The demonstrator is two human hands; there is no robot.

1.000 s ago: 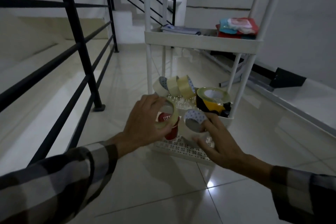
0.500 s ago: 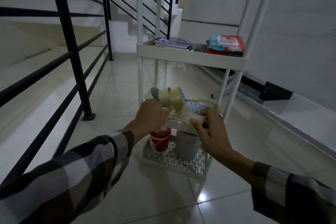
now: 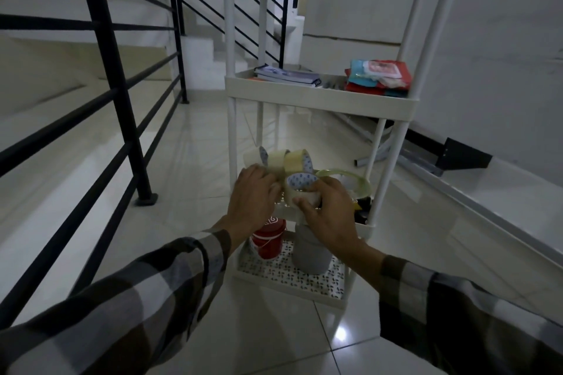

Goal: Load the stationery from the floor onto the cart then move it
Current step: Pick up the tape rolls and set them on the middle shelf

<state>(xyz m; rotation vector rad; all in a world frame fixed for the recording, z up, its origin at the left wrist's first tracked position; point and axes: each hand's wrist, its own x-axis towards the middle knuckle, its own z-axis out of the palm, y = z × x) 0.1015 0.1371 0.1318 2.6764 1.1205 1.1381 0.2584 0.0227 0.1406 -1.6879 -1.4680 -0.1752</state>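
A white tiered cart (image 3: 320,99) stands in front of me. Three tape rolls (image 3: 297,160) stand on edge on its lower-middle shelf, beside a large yellow-and-black roll (image 3: 356,181). My right hand (image 3: 329,216) grips a pale tape roll with a blue-dotted core (image 3: 300,181) just above that shelf's front. My left hand (image 3: 251,195) lies palm down at the shelf's left front with its fingertips against the standing rolls; whatever is under it is hidden.
A red bucket (image 3: 269,239) and a grey container (image 3: 310,256) sit on the bottom shelf. Notebooks (image 3: 288,74) and coloured packets (image 3: 379,76) lie on the upper tray. A black railing (image 3: 122,94) runs along the left. Dark metal parts (image 3: 451,155) lie by the right wall.
Both hands rose from near the bottom shelf to the shelf with the rolls. The clear roll seen in my left hand a second ago is out of sight.
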